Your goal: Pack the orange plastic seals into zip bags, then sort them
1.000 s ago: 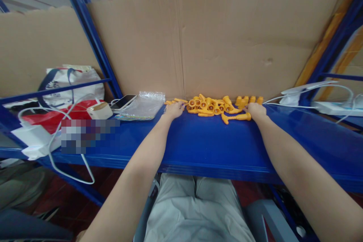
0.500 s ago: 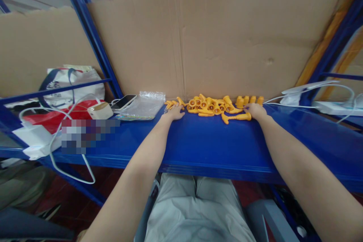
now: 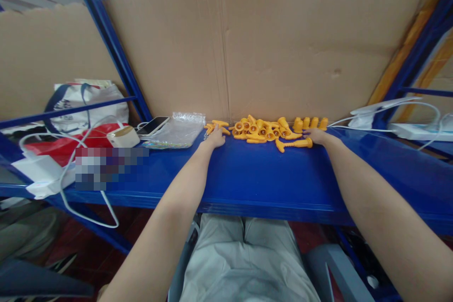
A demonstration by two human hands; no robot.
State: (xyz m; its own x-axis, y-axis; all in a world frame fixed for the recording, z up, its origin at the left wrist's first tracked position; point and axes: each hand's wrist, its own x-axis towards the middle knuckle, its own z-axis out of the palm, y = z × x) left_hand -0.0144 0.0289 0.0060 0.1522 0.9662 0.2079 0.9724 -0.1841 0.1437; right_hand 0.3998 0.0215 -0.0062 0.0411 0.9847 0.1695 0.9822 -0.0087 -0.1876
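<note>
A pile of yellow handles (image 3: pixel 262 130) lies at the back of a blue shelf (image 3: pixel 265 174), between the two hands. Many open sockets face forward; overlapping parts hide the lower ones. A single handle (image 3: pixel 295 143) lies in front of the pile's right end. Four yellow caps (image 3: pixel 306 123) stand in a row to the right.

The left hand (image 3: pixel 216 138) is at the yellow pieces (image 3: pixel 220 123) left of the pile. The back of the hand covers the fingers' contact; whether they grip cannot be told. The right hand (image 3: pixel 316 135) is beside the caps and the single handle's end; its fingertips are too small to show whether they are together or apart.

Clear plastic bags (image 3: pixel 177 133) and a dark-screened phone (image 3: pixel 154 125) lie farther left. Dark lettering on the white bag (image 3: pixel 102 94) is too small to read. A pixelated block masks the area before the red bag (image 3: pixel 53 148). The frame cuts off both forearms.
</note>
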